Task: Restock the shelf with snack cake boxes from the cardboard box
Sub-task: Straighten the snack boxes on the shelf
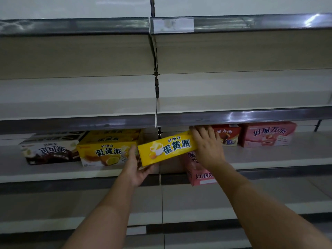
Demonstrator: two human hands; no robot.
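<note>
Holding item: yellow egg-yolk pie box point(168, 149), long axis tilted left-right, clamped endwise between left hand point(135, 166) and right hand point(206, 144), beside stacked yellow boxes point(106, 151) left of the left hand, shelf point(269, 159) gap directly behind.

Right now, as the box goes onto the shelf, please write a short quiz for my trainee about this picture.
1. True or false: both hands, left hand and right hand, hold the yellow box.
2. Which box stands furthest left on the shelf? A) pink box B) dark cocoa box C) red box
3. Fill in: the held yellow box is ____, not level.

Key:
1. True.
2. B, the dark cocoa box.
3. Tilted.
</note>
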